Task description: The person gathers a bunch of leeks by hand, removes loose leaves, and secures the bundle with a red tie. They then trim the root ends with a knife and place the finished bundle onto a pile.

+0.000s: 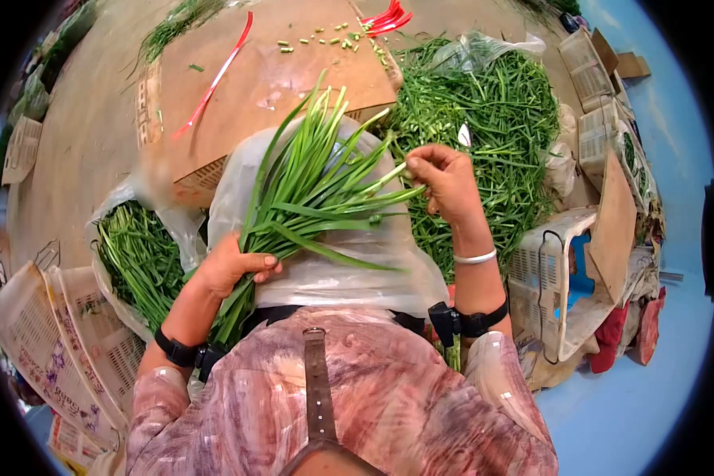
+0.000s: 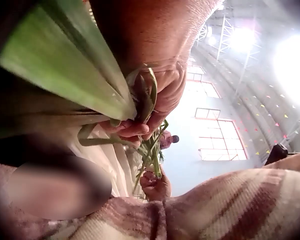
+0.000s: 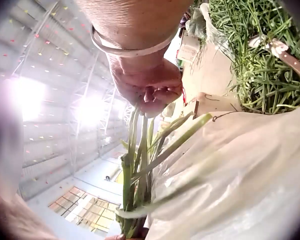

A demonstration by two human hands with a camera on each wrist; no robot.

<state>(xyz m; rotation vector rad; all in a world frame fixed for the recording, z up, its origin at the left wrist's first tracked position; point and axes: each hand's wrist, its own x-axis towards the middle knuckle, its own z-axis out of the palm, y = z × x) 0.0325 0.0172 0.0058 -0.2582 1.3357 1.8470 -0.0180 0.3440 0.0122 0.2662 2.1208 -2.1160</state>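
Observation:
My left hand [image 1: 234, 266] grips a bunch of garlic chives [image 1: 297, 178] near its leafy end, with the thumb laid across the leaves. The bunch fans out over the plastic sheet [image 1: 349, 289] on the lap, pale stem ends pointing up and right. At those ends, my right hand [image 1: 450, 182] pinches a few stems between thumb and fingertips. The right wrist view shows the fingers of the right hand [image 3: 147, 85] curled at the tips of the stalks. In the left wrist view, broad blurred leaves partly cover the left hand [image 2: 165, 92].
A large heap of greens [image 1: 484, 119] lies at the right, a smaller bagged heap [image 1: 139, 254] at the left. Ahead stands a cardboard-topped surface [image 1: 270, 87] with a red strip [image 1: 218, 79] and cut stem bits [image 1: 285, 49]. Plastic crates [image 1: 543, 274] line the right side.

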